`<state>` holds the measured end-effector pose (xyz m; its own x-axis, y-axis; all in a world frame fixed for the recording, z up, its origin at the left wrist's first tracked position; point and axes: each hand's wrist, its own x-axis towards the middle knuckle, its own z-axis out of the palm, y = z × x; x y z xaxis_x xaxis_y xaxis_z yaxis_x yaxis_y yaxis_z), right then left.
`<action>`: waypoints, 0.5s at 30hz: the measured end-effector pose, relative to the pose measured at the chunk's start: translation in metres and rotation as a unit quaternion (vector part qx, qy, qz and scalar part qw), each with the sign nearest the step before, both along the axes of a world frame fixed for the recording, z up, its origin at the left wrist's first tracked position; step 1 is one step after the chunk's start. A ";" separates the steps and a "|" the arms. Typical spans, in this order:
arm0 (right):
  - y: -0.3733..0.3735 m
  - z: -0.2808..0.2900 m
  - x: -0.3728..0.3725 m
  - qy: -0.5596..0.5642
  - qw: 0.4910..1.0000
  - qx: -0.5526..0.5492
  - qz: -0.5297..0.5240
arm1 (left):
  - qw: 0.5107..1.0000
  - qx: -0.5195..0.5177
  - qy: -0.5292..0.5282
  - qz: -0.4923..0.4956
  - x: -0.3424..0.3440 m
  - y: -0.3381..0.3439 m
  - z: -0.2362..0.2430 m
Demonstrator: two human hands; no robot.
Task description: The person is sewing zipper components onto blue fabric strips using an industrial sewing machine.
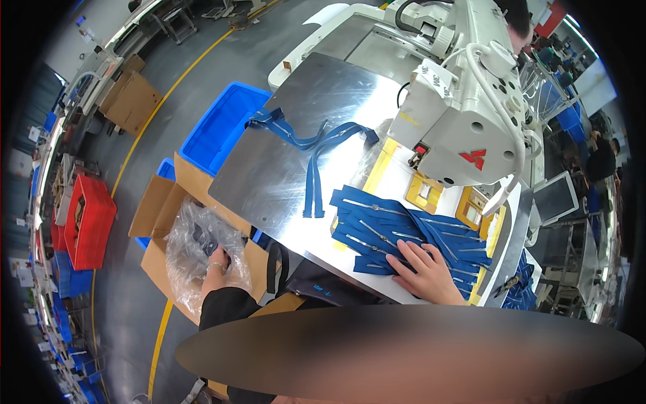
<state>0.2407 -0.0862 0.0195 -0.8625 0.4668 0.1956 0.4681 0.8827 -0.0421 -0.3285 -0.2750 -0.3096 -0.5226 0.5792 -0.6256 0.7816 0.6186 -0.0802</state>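
Observation:
My left hand (217,259) reaches into a crumpled clear plastic bag (185,242) in an open cardboard box (149,219), its fingers closed around something dark that I cannot make out. My right hand (424,273) lies with fingers apart on a pile of blue zipper strips (377,225) on the white plate of a sewing machine (464,121). Two loose blue zipper strips (313,168) lie on the steel table extension (256,188). Yellow metal frames (422,190) sit under the machine head, just beyond the pile.
Blue plastic bins (215,128) stand beside the box. A black pouch (316,286) lies at the table's front edge. More blue zippers (518,289) hang at the right. A red bin (87,222) stands across the yellow-lined floor. A co-worker's head (515,20) shows behind the machine.

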 end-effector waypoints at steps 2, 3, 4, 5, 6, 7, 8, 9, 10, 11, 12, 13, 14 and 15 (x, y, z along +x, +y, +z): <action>0.001 0.003 0.002 -0.007 1.000 0.006 0.010 | 0.979 0.177 -0.019 0.101 -0.008 0.001 0.010; 0.003 0.006 0.003 -0.004 1.000 0.006 0.012 | 0.973 0.207 -0.005 0.097 -0.020 -0.006 0.012; 0.004 0.011 0.002 -0.012 1.000 0.008 0.017 | 0.973 0.207 -0.003 0.098 -0.034 -0.012 0.012; 0.007 0.015 0.002 -0.019 1.000 0.010 0.022 | 0.978 0.197 -0.006 0.074 -0.049 -0.017 0.012; 0.009 0.017 0.002 -0.014 1.000 0.009 0.024 | 0.981 0.187 -0.007 0.051 -0.067 -0.025 0.016; 0.011 0.021 0.002 -0.014 0.999 0.015 0.033 | 0.990 0.126 -0.001 0.063 -0.092 -0.034 0.023; 0.014 0.022 0.003 -0.015 0.999 0.020 0.040 | 0.995 0.065 0.003 0.074 -0.115 -0.041 0.034; 0.016 0.023 0.005 -0.011 0.999 0.021 0.041 | 0.995 0.065 0.007 0.075 -0.133 -0.043 0.048; 0.018 0.026 0.009 -0.002 0.999 0.022 0.036 | 0.995 -0.004 -0.006 0.104 -0.151 -0.041 0.076; 0.022 0.027 0.010 0.005 0.999 0.023 0.035 | 0.988 -0.074 -0.021 0.136 -0.168 -0.040 0.105; 0.027 0.026 0.013 0.007 0.999 0.024 0.038 | 0.975 -0.144 -0.039 0.166 -0.178 -0.035 0.134; 0.030 0.021 0.013 -0.034 0.999 0.015 -0.002 | 0.976 -0.148 -0.079 0.136 -0.129 0.024 0.121; 0.032 0.022 0.020 -0.045 0.998 0.005 -0.034 | 0.986 -0.146 -0.074 0.011 -0.091 0.079 0.182; 0.037 0.023 0.021 -0.030 0.999 -0.004 -0.038 | 0.980 0.019 -0.184 0.073 -0.108 0.060 0.215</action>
